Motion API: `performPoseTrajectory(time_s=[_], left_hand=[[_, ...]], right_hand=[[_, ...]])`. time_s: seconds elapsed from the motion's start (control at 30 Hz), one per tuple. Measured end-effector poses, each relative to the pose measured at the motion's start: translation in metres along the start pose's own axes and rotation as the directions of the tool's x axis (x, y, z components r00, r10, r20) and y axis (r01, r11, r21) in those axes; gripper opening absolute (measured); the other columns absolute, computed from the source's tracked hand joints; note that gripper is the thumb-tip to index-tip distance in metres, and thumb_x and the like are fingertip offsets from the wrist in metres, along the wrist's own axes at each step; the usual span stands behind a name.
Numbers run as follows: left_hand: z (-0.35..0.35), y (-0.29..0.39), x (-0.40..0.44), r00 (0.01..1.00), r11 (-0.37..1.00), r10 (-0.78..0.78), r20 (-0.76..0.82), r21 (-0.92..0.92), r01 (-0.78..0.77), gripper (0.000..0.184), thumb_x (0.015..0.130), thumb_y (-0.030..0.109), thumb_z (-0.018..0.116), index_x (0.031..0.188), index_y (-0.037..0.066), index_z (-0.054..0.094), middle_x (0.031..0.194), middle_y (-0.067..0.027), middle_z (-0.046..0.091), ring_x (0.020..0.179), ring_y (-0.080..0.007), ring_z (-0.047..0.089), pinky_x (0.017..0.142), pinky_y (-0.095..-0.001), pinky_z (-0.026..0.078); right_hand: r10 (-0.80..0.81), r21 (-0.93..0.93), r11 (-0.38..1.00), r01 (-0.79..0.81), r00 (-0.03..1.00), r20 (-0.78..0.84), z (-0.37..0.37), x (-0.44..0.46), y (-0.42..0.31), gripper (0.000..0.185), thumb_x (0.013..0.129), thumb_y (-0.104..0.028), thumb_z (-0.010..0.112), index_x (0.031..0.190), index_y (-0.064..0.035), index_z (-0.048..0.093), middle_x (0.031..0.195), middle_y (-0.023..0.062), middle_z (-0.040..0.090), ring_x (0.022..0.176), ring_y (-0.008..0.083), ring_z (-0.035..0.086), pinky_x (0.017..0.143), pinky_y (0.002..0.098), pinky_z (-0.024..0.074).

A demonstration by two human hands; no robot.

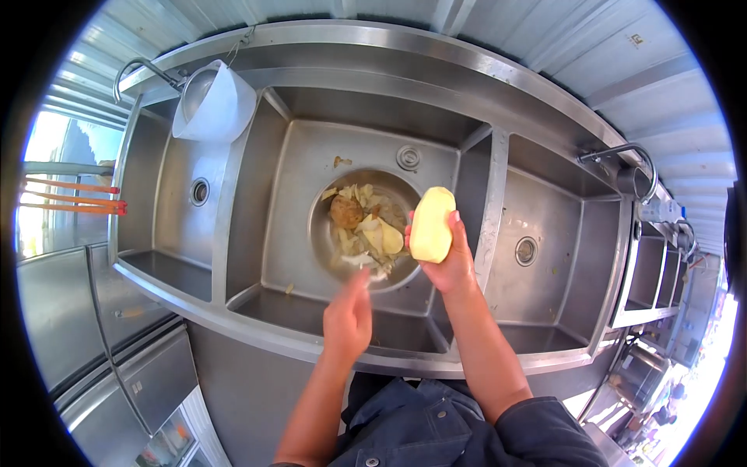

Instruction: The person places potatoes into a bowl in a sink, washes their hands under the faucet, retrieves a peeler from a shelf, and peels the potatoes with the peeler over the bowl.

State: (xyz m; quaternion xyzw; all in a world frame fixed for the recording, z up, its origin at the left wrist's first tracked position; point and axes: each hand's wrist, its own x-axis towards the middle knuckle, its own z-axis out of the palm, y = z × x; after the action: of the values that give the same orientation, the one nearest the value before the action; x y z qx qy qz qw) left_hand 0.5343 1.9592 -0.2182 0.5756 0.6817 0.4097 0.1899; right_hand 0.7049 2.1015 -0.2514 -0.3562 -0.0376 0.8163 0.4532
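Observation:
My right hand (451, 261) is wrapped round a peeled, pale yellow potato (433, 224), held tilted above the right side of a round metal bowl (317, 237). My left hand (348, 317) is closed, just in front of the bowl's near rim. From its fingers sticks out a whitish peeler (364, 263), smeared by motion, its exact shape hard to make out. Inside the bowl lie a brown unpeeled potato (346, 211), a pale peeled piece (387, 235) and many loose peelings (359, 193). The bowl stands in the middle basin of a steel sink (284, 179).
A white bucket (237, 105) stands at the left basin's back corner, near a tap (148, 66). Another tap (622, 149) curves over the right side. Dividers separate the basins. Peel scraps (341, 161) and a drain strainer (408, 158) lie in the middle basin.

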Motion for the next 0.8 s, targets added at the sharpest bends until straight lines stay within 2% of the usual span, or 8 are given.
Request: performPoseTrajectory(time_s=[0.03,0.07,0.17,0.53,0.6,0.67,0.73,0.8], left_hand=[[0.019,-0.037,-0.015,0.834,0.816,-0.499,0.236,-0.195,0.544,0.037,0.099,0.007,0.057,0.135,0.007,0.06,0.078,-0.0097,0.062,0.057,-0.0206,0.058,0.051,-0.0342,0.047],[0.022,-0.047,-0.01,0.411,0.341,-0.749,0.52,-0.229,0.912,0.036,0.102,0.011,0.055,0.138,0.007,0.057,0.076,-0.0069,0.059,0.051,-0.0152,0.051,0.045,-0.0315,0.042],[0.022,-0.056,-0.023,0.431,0.174,-0.802,0.414,-0.528,0.831,0.037,0.106,0.015,0.05,0.142,0.007,0.051,0.072,-0.0022,0.053,0.047,-0.0089,0.038,0.04,-0.027,0.032],[-0.004,-0.058,-0.027,0.351,0.109,-0.82,0.452,-0.479,0.871,0.031,0.106,0.014,0.049,0.137,0.011,0.055,0.071,-0.0013,0.053,0.047,-0.0066,0.039,0.041,-0.0264,0.031],[-0.011,-0.062,-0.026,0.353,0.115,-0.828,0.437,-0.483,0.868,0.031,0.106,0.014,0.049,0.137,0.011,0.054,0.071,-0.0011,0.053,0.047,-0.0066,0.039,0.041,-0.0265,0.031],[-0.019,-0.066,-0.026,0.352,0.119,-0.837,0.419,-0.487,0.865,0.031,0.106,0.014,0.048,0.137,0.01,0.054,0.071,-0.001,0.053,0.047,-0.0066,0.039,0.041,-0.0266,0.031],[-0.025,-0.071,-0.026,0.374,0.128,-0.831,0.412,-0.513,0.849,0.032,0.106,0.014,0.047,0.137,0.009,0.053,0.071,-0.0009,0.053,0.047,-0.0065,0.039,0.042,-0.0265,0.032],[-0.033,-0.071,-0.023,0.367,0.139,-0.841,0.397,-0.498,0.856,0.032,0.106,0.014,0.047,0.138,0.008,0.053,0.071,-0.001,0.053,0.047,-0.0065,0.04,0.042,-0.0264,0.032]], right_hand=[[0.031,0.073,0.997,-0.03,0.999,-0.015,-0.003,-0.001,0.0,0.06,0.095,-0.048,0.068,0.137,-0.0086,0.052,0.125,0.0168,0.062,0.109,0.0338,0.063,0.094,0.0465,0.0538],[0.056,0.143,0.988,-0.052,0.998,-0.025,-0.004,0.0,-0.001,0.06,0.097,-0.046,0.067,0.138,-0.0061,0.051,0.124,0.0167,0.063,0.109,0.034,0.063,0.096,0.0472,0.0525],[0.059,0.108,0.992,-0.057,0.998,-0.017,-0.018,-0.002,-0.004,0.061,0.096,-0.045,0.069,0.14,-0.0076,0.049,0.127,0.0175,0.061,0.111,0.0349,0.062,0.097,0.0479,0.052],[0.161,-0.548,0.795,-0.261,0.961,-0.225,-0.059,0.006,0.037,0.074,0.088,-0.023,0.078,0.149,-0.0031,0.042,0.133,0.0112,0.059,0.12,0.0226,0.059,0.1,0.0378,0.0502],[0.079,-0.886,0.369,-0.28,0.959,-0.27,-0.068,0.018,0.059,0.084,0.081,-0.028,0.084,0.149,-0.0026,0.041,0.134,0.0146,0.058,0.123,0.0247,0.058,0.102,0.0375,0.0491],[0.074,-0.946,0.228,-0.229,0.973,-0.218,-0.073,0.027,0.077,0.095,0.073,-0.033,0.087,0.15,-0.003,0.041,0.137,0.0199,0.056,0.126,0.0295,0.058,0.104,0.0384,0.0483],[0.129,-0.962,-0.248,-0.116,0.98,-0.152,-0.081,0.042,0.098,0.097,0.071,-0.035,0.086,0.15,-0.003,0.04,0.142,0.0235,0.052,0.128,0.034,0.057,0.105,0.0402,0.0479],[0.137,-0.946,-0.314,-0.079,0.982,-0.128,-0.076,0.048,0.117,0.097,0.07,-0.035,0.085,0.15,-0.0029,0.04,0.142,0.0249,0.049,0.128,0.0381,0.056,0.106,0.0433,0.0478]])
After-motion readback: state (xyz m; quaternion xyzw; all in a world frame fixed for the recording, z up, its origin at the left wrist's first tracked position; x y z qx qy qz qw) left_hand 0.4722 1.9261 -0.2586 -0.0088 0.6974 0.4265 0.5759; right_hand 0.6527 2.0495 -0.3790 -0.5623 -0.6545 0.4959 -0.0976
